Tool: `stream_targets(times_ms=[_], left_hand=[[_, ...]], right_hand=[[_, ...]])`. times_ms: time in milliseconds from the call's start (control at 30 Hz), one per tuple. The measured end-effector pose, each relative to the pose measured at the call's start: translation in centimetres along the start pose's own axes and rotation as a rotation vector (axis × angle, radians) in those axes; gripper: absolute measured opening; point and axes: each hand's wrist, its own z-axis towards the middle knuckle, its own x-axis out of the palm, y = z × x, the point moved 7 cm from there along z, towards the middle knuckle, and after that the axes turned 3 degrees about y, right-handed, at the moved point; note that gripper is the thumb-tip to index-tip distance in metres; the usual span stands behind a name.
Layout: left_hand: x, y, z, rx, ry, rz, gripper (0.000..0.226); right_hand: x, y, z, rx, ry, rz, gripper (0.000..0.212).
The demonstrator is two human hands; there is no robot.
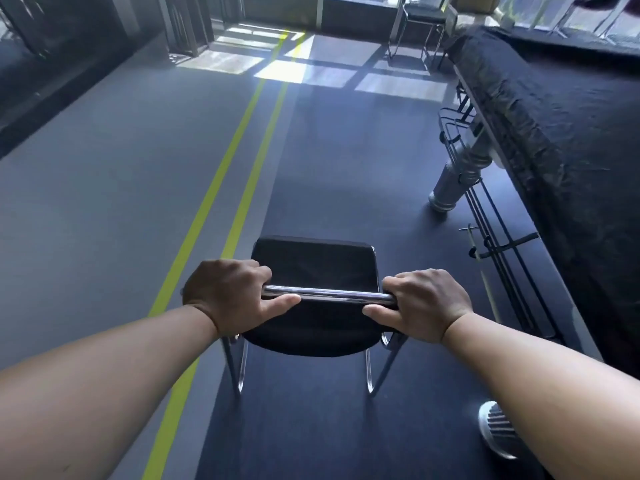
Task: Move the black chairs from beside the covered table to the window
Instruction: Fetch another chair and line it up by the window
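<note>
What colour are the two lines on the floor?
Yellow-green lines, clearest in the head view, left of the chair.

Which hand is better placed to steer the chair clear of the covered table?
Probably the right hand: it grips the black chrome-framed chair's top bar on the side facing the black-draped table.

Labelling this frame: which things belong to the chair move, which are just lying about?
Job: black chair, gripped at its chrome bar by left hand and right hand; covered table; window; second chair by the window.
Lying about: yellow floor lines; black rods under the table; shoe.
</note>
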Motion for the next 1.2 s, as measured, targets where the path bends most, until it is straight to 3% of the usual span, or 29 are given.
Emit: stream_targets(times_ms=[233,533,967,1200], left_hand=[[1.5,6.9,8.7,0.073,0.009,0.003,0.080],[3.2,11.7,16.8,0.125,-0.052,-0.006,0.084],[5.6,13.5,33.7,0.019,-0.028,0.004,0.082],[8.0,16.2,42.5,-0.009,-0.044,-0.010,0.078]], right_hand=[[-0.6,-0.6,8.2,0.072,0.004,0.083,0.068],[-0.3,-3.1,16.3,0.087,-0.013,0.064,0.070],[-0.3,-16.8,32.1,-0.003,-0.035,-0.041,0.072],[0.9,-22.7,40.6,-0.013,0.007,0.033,0.072]])
